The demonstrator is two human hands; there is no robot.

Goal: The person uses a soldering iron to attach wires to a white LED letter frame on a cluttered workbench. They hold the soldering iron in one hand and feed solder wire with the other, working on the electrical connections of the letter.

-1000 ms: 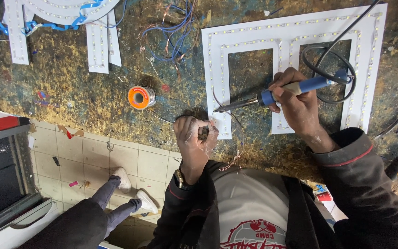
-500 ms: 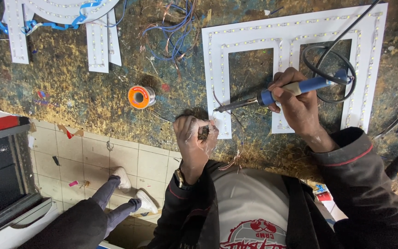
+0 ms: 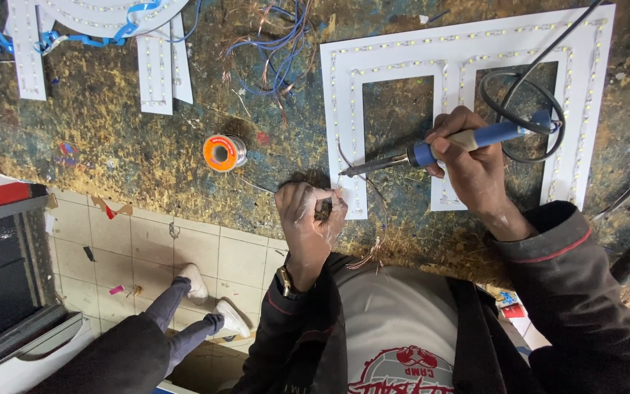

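My right hand grips a blue-handled soldering iron, its tip pointing left at the lower end of a white letter-shaped panel lined with small LED modules. A black cord loops from the iron over the panel. My left hand is closed at the bench edge, pinching a thin wire beside the panel's bottom corner, close to the iron's tip. Copper wire strands hang below that corner.
An orange solder spool lies on the stained workbench to the left. Blue and red wires tangle at the top centre. More white LED panels sit top left. Tiled floor and another person's legs show below.
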